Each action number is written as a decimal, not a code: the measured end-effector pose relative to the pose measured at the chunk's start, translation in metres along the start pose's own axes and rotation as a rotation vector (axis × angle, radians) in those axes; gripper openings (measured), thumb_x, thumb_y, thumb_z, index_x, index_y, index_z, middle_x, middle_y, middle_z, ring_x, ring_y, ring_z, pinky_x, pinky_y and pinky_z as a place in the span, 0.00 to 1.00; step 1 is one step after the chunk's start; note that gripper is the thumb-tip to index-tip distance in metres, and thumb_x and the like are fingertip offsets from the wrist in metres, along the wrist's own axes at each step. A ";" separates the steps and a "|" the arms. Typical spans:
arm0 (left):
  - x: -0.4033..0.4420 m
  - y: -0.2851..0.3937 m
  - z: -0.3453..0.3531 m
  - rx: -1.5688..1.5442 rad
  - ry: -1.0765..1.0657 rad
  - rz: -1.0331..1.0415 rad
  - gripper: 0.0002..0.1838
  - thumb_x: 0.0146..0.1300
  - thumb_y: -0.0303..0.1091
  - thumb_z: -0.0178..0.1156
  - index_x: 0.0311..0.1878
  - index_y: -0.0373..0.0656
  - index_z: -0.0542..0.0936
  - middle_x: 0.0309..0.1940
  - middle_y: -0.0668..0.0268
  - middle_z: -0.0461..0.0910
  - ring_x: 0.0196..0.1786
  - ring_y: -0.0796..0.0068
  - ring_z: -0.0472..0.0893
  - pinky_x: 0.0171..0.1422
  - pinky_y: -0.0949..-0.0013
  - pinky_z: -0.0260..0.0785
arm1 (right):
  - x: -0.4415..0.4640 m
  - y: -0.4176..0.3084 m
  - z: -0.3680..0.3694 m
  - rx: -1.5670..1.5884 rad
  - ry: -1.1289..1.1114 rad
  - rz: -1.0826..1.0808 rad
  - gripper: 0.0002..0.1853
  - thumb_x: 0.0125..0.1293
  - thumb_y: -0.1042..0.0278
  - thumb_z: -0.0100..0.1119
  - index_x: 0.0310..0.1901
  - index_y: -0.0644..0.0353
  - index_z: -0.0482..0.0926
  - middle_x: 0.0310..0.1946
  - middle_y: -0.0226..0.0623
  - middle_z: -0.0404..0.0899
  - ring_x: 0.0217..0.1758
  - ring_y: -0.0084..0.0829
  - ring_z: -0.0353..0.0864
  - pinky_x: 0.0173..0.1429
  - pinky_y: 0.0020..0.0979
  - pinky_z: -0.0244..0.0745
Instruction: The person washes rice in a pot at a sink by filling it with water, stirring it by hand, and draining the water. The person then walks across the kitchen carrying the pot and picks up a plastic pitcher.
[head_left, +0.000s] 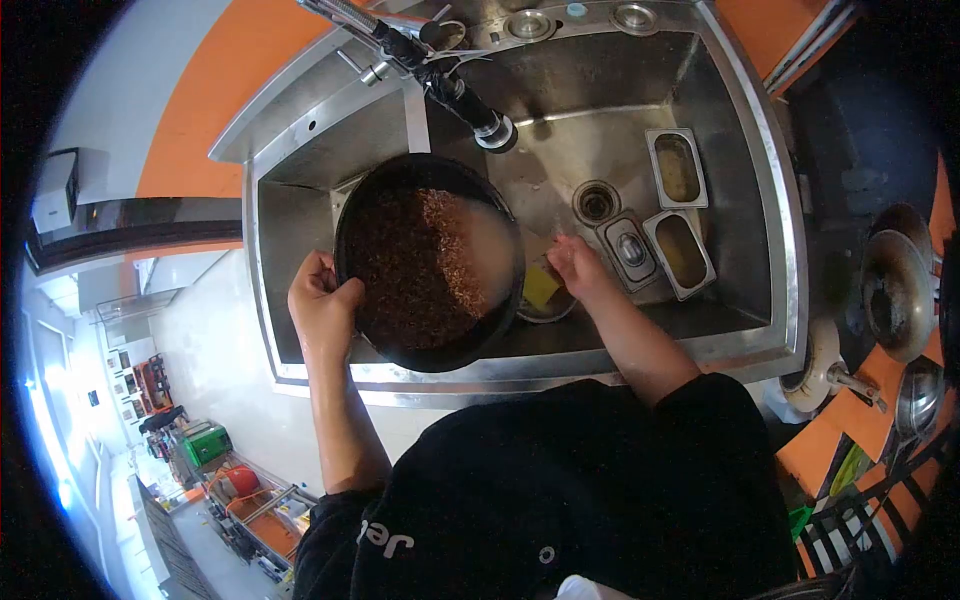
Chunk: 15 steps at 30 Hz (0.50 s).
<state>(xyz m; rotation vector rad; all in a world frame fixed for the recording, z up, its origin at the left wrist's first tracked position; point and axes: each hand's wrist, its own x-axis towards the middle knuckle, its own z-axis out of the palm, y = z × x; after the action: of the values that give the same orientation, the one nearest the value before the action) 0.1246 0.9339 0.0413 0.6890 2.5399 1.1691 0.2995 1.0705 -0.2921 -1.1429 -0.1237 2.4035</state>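
Note:
A large round black pan (pixel 390 275) rests tilted over the sink divider. Wet reddish-brown grains (pixel 457 270) lie in it, with cloudy water (pixel 490 250) pooled along the right side. My left hand (pixel 328 290) is closed on the pan's left rim, thumb over the edge. Just right of the pan, my right hand (pixel 577 265) hovers with loosely bent fingers and nothing visible in them. Beneath and beside it is a yellow sponge (pixel 540 287) in a round metal bowl (pixel 553 314), partly hidden by the pan.
The steel sink (pixel 560 370) has two basins. A black-hosed spray faucet (pixel 462 100) hangs above the pan. Rectangular metal containers (pixel 678 170) and a small lid (pixel 630 250) lie by the drain (pixel 596 203). Woks (pixel 898 295) stand at the right.

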 end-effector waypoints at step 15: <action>0.007 0.007 0.004 0.148 -0.006 0.079 0.07 0.38 0.18 0.53 0.24 0.37 0.70 0.17 0.73 0.63 0.21 0.85 0.60 0.27 0.80 0.53 | 0.009 0.006 -0.005 0.005 -0.080 0.010 0.11 0.62 0.62 0.51 0.41 0.60 0.74 0.38 0.34 0.75 0.42 0.29 0.75 0.45 0.27 0.73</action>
<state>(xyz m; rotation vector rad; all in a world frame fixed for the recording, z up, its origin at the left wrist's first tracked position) 0.1222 0.9438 0.0435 0.8340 2.6359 1.0076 0.2959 1.0684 -0.3035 -1.0483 -0.1386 2.4574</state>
